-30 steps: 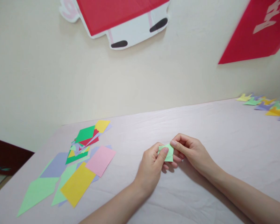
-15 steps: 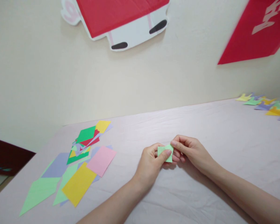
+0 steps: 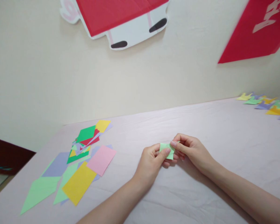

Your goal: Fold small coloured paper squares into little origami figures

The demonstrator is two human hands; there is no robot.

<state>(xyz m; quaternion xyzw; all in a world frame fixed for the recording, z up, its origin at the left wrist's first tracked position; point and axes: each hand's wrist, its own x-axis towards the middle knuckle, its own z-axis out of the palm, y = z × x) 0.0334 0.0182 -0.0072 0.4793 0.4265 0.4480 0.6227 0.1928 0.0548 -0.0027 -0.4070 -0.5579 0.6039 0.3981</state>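
A small folded piece of light green paper (image 3: 166,147) is held just above the pale tablecloth (image 3: 224,146), near the middle of the view. My left hand (image 3: 151,163) pinches its left side with thumb and fingers. From the right, my right hand (image 3: 192,151) grips the other side with its fingers curled. Both hands are closed on the paper and touch each other around it.
A loose pile of coloured paper sheets (image 3: 79,165) lies at the left: yellow, pink, green, lilac, red. Several folded paper shapes (image 3: 266,104) sit at the far right edge. Red and white decorations (image 3: 121,18) hang on the cream wall behind.
The green paper has been turned and folded a little smaller between my fingers. Both hands stay in nearly the same spot.
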